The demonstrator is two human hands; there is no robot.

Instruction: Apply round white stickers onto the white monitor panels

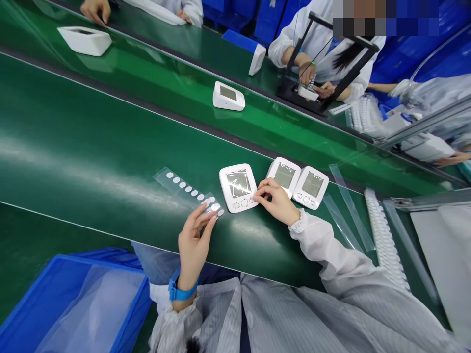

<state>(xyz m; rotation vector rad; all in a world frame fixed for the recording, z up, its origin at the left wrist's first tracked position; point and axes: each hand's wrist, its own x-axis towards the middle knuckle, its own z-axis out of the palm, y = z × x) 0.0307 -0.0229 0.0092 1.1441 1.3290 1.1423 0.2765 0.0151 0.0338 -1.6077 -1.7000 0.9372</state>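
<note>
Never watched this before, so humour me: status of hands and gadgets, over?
Left hand pinching the strip of white dots. Right hand at corner of white gadget, grip unclear. Two more gadgets close beside, one partly behind that hand.

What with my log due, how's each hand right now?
Left hand: closed on the dotted clear strip.
Right hand: fingertips at the white device's edge; grip unclear.

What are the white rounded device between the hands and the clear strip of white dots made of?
The device: probably hard plastic, with a smooth white shell and shiny screen. The strip: likely thin plastic film, since green shows through; its dots may be paper.
</note>
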